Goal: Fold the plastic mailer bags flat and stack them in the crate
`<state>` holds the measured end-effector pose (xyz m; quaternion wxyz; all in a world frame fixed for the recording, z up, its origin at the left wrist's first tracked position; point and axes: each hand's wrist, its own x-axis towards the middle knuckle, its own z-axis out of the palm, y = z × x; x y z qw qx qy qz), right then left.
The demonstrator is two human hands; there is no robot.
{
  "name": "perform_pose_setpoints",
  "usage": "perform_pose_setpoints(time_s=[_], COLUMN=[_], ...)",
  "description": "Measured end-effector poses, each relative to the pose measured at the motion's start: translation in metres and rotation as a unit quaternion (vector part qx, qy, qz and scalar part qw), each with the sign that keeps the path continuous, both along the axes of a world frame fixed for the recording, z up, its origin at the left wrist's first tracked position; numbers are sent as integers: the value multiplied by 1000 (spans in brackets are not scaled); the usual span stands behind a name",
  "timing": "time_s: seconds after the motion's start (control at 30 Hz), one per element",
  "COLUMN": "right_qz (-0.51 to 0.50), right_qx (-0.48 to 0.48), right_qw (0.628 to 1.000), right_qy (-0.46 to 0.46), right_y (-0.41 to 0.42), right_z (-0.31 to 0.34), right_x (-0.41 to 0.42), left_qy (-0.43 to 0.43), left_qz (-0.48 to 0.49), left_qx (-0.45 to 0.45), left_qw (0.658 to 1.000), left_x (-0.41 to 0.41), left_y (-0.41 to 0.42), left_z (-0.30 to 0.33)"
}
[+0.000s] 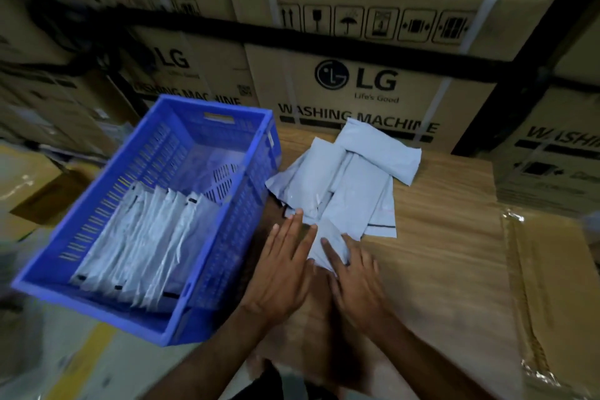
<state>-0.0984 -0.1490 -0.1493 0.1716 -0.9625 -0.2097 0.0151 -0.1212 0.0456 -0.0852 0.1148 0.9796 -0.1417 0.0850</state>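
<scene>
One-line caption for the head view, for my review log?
Both hands, left and right, press a grey mailer bag flat on cardboard beside a blue crate of folded bags.

The blue slatted plastic crate [156,214] stands at the left, overhanging the left edge of the brown cardboard work surface [448,253]. Inside it, a row of folded pale grey plastic mailer bags [139,243] leans against the near left wall. To the crate's right, a loose heap of pale grey mailer bags [347,178] lies on the surface. Just in front of the heap, the left hand [285,266] and right hand [354,276] rest side by side on one small pale grey mailer bag [328,240]. Behind everything stand stacked printed cardboard cartons [357,81].
</scene>
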Motion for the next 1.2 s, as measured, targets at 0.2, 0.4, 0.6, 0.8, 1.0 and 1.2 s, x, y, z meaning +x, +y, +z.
perform_pose_setpoints(time_s=[0.2, 0.4, 0.6, 0.8, 1.0, 1.2], right_qz=[-41, -45, -65, -89, -159, -300], right_qx=[29, 24, 52, 72, 31, 49], right_qw=[996, 993, 987, 983, 984, 950], right_qy=[-67, -109, -139, -140, -80, 70], right_y=[28, 67, 149, 266, 348, 383], right_z=[51, 86, 108, 116, 106, 77], right_x=[36, 47, 51, 36, 14, 1], left_qy=[-64, -99, -111, -104, -88, -60], left_qz=[14, 46, 57, 95, 8, -15], left_qx=[-20, -9, 11, 16, 44, 65], left_qw=[998, 994, 992, 990, 995, 996], left_x=[16, 29, 41, 46, 51, 51], left_y=[11, 79, 169, 289, 367, 415], left_z=[50, 68, 73, 65, 38, 16])
